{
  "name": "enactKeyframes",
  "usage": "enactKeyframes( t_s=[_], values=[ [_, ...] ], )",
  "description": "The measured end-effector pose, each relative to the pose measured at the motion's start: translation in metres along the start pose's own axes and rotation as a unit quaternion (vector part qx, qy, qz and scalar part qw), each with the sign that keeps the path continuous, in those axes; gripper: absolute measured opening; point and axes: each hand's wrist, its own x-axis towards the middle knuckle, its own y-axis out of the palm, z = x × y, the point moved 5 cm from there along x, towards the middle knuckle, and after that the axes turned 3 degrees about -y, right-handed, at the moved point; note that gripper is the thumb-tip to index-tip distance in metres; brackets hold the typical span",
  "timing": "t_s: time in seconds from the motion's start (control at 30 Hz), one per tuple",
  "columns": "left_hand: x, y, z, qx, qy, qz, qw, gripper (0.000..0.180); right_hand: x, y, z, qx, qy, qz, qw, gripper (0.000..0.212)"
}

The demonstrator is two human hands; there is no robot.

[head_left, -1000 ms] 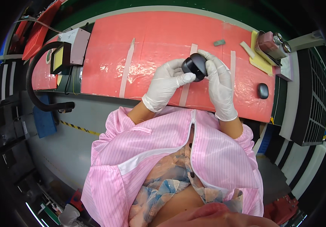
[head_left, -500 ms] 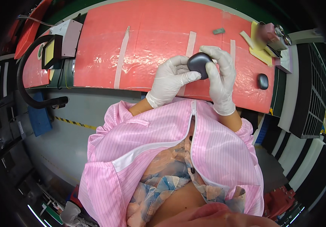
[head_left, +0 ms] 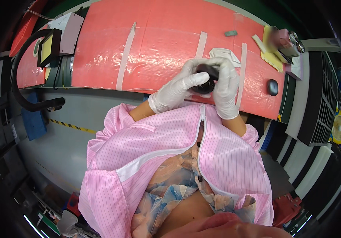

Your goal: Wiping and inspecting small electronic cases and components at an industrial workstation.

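Observation:
Both my hands wear white gloves and hold a small black rounded case (head_left: 204,86), which looks like an earbud charging case, just above the near part of the red-covered bench. Its lid seems swung up from the base, though fingers hide much of it. My left hand (head_left: 180,84) grips it from the left, with the thumb lying across the front. My right hand (head_left: 226,88) curls round its right side and top. A folded white cloth (head_left: 226,54) lies on the bench just beyond my right hand. A second dark rounded case (head_left: 272,87) rests farther right.
A grey-green block (head_left: 230,33) lies at the back. On the right are a yellow pad (head_left: 272,59) and a pink device (head_left: 289,41). On the left stand a framed lens (head_left: 49,48) with a black flexible hose (head_left: 16,75) and a pale box (head_left: 70,31).
The case has tilted, come nearer to me, and now appears open where it was closed. My right hand has moved down, and the white cloth now lies in plain view.

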Motion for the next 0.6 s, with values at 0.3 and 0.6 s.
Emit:
enactKeyframes(
  t_s=[0.3,0.6],
  values=[
    [-0.083,-0.098,-0.020,0.024,0.033,0.109,0.993,0.066,0.029,-0.013,-0.035,-0.518,-0.102,-0.013,0.849,0.023],
    [-0.255,-0.399,-0.019,-0.491,0.434,-0.393,0.645,0.042,0.003,0.020,-0.013,-0.501,-0.175,0.139,0.836,0.026]
  ],
)
